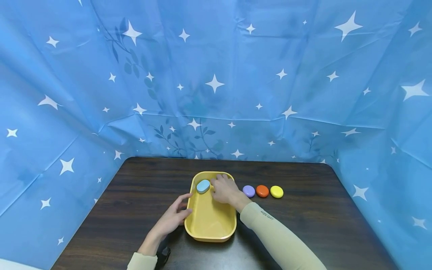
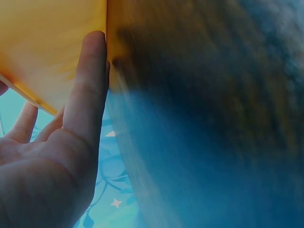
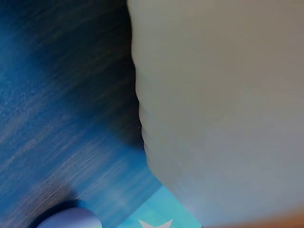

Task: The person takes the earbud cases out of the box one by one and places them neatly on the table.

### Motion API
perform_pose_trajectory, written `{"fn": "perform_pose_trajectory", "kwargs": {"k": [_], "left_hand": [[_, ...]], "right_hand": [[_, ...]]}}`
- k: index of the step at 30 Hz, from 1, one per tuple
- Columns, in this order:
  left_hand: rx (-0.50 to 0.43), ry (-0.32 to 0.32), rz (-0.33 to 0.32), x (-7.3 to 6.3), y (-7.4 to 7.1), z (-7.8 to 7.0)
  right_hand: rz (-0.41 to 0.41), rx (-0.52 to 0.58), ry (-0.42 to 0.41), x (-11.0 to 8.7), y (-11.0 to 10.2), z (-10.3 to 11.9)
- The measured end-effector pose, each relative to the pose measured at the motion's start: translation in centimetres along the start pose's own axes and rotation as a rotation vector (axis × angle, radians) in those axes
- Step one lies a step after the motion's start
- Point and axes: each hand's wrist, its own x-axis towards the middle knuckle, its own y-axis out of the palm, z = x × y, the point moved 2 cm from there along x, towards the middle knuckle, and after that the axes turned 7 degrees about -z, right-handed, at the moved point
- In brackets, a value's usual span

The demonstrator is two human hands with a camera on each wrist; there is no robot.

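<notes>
A yellow rectangular tray point(image 1: 210, 225) lies on the dark table, its long side running away from me. My left hand point(image 1: 171, 217) is at its left wall, and in the left wrist view a straight finger point(image 2: 88, 80) lies along the tray's side. Inside the far right part of the tray is my right hand point(image 1: 224, 189), fingers pointing down and bent. I cannot tell whether they hold something. Just left of them, a light blue rounded piece point(image 1: 203, 186) sits in the tray's far left corner. In the right wrist view, a pale sleeve point(image 3: 218, 104) hides the hand.
Right of the tray, a purple disc point(image 1: 249, 191), an orange-red disc point(image 1: 262, 191) and a yellow disc point(image 1: 276, 192) lie in a row. A black object point(image 1: 163, 256) shows by the left wrist. A blue starry curtain point(image 1: 216, 101) hangs behind the table point(image 1: 141, 195).
</notes>
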Motion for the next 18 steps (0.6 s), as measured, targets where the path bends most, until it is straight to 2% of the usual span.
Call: {"fn": "perform_pose_trajectory", "kwargs": {"k": [18], "left_hand": [[-0.007,-0.007,-0.005,0.04,0.04,0.03]], "right_hand": [[0.079,0.080,-0.005,-0.15,0.09,0.40]]}}
